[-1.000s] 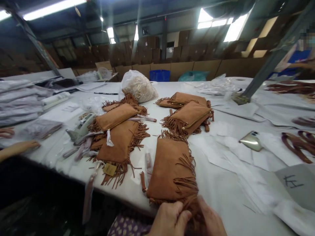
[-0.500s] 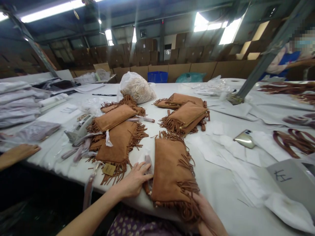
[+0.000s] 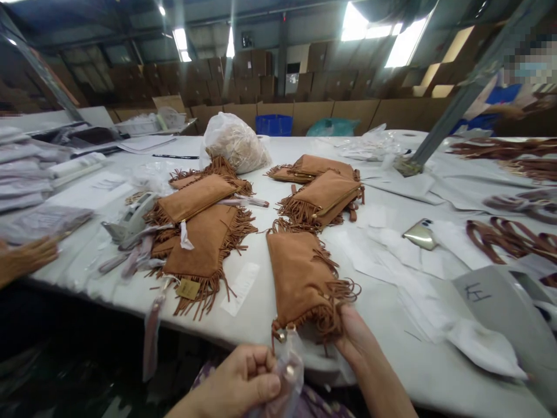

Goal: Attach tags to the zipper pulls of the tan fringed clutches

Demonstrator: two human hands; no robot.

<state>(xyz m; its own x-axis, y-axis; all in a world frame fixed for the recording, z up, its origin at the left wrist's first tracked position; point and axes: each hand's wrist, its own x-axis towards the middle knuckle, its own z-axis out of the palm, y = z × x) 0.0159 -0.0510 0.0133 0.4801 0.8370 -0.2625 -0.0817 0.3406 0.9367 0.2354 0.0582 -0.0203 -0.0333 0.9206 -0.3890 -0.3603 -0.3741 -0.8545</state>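
Observation:
A brown suede fringed bag (image 3: 298, 276) lies at the table's front edge, its zipper pull by the lower left corner. My left hand (image 3: 243, 374) is closed around a strap wrapped in clear plastic (image 3: 289, 368) that hangs from that corner. At the bag's lower right, my right hand (image 3: 354, 337) grips the fringe, its fingertips partly hidden behind the strands. To the left are more fringed bags (image 3: 202, 241) in a pile, one bearing a small tan tag (image 3: 188, 288). Further back on the right sits another stack of fringed bags (image 3: 331, 194).
A grey tape dispenser (image 3: 130, 220) stands left of the pile. Another person's hand (image 3: 30, 258) rests at the far left edge. A phone (image 3: 420, 234), white papers (image 3: 391, 261), brown straps (image 3: 509, 241) and a grey box (image 3: 505, 313) lie right. A metal post (image 3: 452, 104) rises behind.
My left hand has moved from the bag's left side down to the front, pulling the wrapped strap towards me. The bag's lower edge has lifted and turned slightly. The other person's hand has shifted.

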